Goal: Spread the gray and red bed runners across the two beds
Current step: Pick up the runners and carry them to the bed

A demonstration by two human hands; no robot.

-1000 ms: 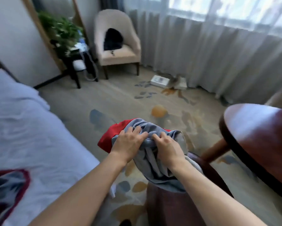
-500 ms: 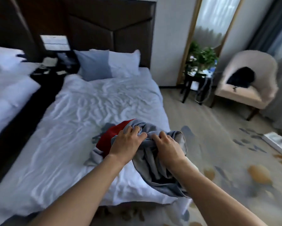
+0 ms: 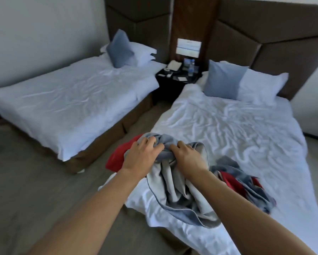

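I am turning left: now both white beds (image 3: 77,100) are showing, the beige armchair is gone.

I'm scanning for anything to read and there's nothing legible from here; the bottles (image 3: 191,65) on the nightstand (image 3: 174,80) carry labels, but they're too small and blurred for me to make out a word; the flat white items (image 3: 174,66) beside them show no print I can read; the bright panel (image 3: 188,48) on the wall above is washed out; no numbers, no brands, no signs.
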